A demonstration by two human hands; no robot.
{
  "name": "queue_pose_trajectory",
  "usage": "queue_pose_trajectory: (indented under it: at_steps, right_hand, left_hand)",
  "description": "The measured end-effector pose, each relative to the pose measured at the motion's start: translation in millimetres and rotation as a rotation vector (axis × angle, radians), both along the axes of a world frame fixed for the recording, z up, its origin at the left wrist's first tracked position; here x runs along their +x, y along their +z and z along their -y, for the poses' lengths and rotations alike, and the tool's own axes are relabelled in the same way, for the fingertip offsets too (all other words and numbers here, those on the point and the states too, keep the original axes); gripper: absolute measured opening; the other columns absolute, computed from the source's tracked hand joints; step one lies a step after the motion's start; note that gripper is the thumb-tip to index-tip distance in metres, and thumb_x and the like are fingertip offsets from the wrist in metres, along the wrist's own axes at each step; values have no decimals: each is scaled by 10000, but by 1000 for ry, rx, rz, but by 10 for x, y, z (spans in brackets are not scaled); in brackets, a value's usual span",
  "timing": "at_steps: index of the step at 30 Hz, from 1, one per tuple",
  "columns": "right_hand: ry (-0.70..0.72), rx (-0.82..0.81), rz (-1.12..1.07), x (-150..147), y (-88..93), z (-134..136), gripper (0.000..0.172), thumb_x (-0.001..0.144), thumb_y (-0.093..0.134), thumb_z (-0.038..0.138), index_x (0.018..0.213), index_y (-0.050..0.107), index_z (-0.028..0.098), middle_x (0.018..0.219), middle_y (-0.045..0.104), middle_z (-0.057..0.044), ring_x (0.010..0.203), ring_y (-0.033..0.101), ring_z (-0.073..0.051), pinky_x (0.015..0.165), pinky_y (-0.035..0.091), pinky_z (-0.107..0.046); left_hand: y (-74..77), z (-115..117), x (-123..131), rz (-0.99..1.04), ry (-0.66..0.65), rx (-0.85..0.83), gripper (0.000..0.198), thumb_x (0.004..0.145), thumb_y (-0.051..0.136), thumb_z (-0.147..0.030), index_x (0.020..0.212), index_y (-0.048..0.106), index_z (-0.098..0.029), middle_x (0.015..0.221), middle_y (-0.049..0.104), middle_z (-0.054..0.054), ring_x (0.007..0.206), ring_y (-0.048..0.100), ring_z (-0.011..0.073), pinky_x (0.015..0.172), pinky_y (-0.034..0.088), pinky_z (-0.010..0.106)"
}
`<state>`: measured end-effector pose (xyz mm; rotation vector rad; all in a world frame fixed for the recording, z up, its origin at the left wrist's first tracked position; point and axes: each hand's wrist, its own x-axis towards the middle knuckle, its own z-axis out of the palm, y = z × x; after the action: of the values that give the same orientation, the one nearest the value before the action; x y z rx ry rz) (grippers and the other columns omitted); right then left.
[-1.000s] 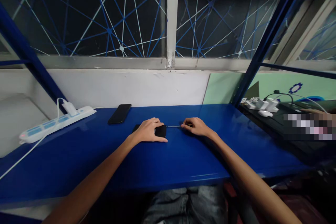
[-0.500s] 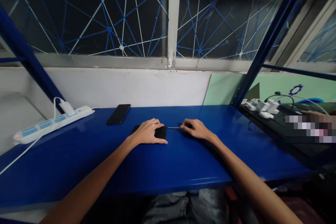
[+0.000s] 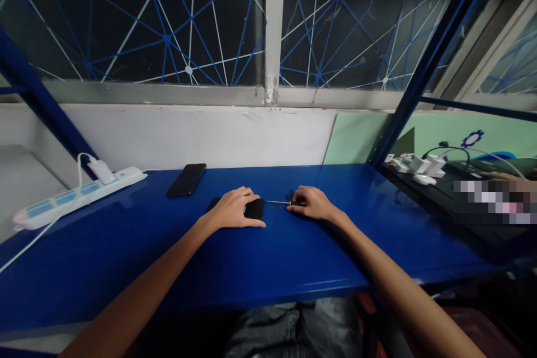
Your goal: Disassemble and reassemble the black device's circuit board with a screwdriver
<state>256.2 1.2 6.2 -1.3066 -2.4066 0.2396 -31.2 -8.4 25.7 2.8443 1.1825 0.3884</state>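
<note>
My left hand (image 3: 234, 210) lies over a flat black rectangular object (image 3: 254, 210) on the blue table, bracing it with the thumb on the near side and the fingers over the far side. Much of that object is hidden under the palm, so its kind is unclear. In my right hand (image 3: 311, 203), closed around the handle, is a screwdriver (image 3: 277, 202) with a black and yellow handle and a thin metal shaft. The shaft points left, its tip at or very near the object's right edge; contact cannot be made out.
A black smartphone (image 3: 187, 180) lies behind and left of my left hand. At the table's left side sits a white power strip (image 3: 79, 196) with a plugged-in charger and cable. White adapters (image 3: 427, 166) stand on a dark surface at right, near another person's hand. Blue posts flank the table (image 3: 268, 268).
My right hand's grip has shifted slightly, and the screwdriver's black and yellow handle now shows. The left hand stays on the black object. The whole view has shifted a little.
</note>
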Motion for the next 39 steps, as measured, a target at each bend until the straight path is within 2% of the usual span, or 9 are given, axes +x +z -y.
queue_pose_trajectory:
  at_steps: [4,8,11,17,21,28,31,35,39]
  right_hand:
    - [-12,-2,4,-3,-3,-2,293,782,686,478,795,606,197,805,618,-11,671,504,-128,573,261,-232]
    - [-46,-29,-1,-20,0,11,283,781,687,462,846,570,213,652,568,32,581,464,-119,546,233,-232]
    - [-41,-51,-25,-43,14,43,305,780,690,469,911,573,219,636,579,39,577,488,-121,550,244,-230]
    - [-14,-57,-41,-27,52,62,290,939,471,434,885,649,212,745,647,-13,649,548,-136,583,292,-241]
    - [5,-16,-46,14,44,22,275,853,606,467,840,644,195,857,643,-38,722,550,-147,619,321,-242]
    - [-36,-85,-79,-29,22,42,252,779,696,384,912,561,219,717,607,27,614,509,-124,578,292,-227]
    - [-40,-81,-89,-39,45,68,281,820,643,471,940,589,223,689,608,25,604,517,-128,569,284,-232]
    - [-15,-58,-65,-8,34,41,284,898,538,463,854,646,205,744,628,-9,641,527,-129,585,293,-240]
    - [9,-26,-59,17,-13,-19,301,762,706,473,783,626,184,818,615,-24,693,520,-135,603,304,-234]
  left_hand:
    - [-7,-3,-3,-1,4,0,778,709,547,-799,1217,616,-214,1116,613,107,1015,565,287,828,444,378]
    - [-21,-13,-10,-3,6,-2,783,710,543,-798,1230,609,-216,1126,611,110,1016,563,290,833,441,386]
    - [-27,-18,-16,-6,9,-13,793,708,545,-796,1245,603,-215,1129,611,109,1017,560,294,824,442,383]
    - [-14,-4,-15,18,-5,-12,792,711,536,-799,1240,610,-213,1117,615,111,1015,561,293,837,441,388]
    - [-10,1,-12,29,-6,-21,796,706,543,-799,1235,616,-209,1118,613,115,1019,559,299,832,444,394]
    - [1,12,-11,29,-1,-25,798,703,542,-802,1239,613,-216,1114,614,114,1015,557,300,820,441,386]
    - [9,21,-7,25,0,-18,790,707,542,-802,1232,614,-217,1110,614,110,1017,558,299,831,439,386]
    - [11,21,-3,12,7,-24,805,708,544,-802,1244,606,-204,1128,608,116,1026,558,301,827,441,385]
    - [14,17,-4,6,7,-30,812,706,548,-803,1246,604,-199,1122,608,118,1023,560,299,833,440,394]
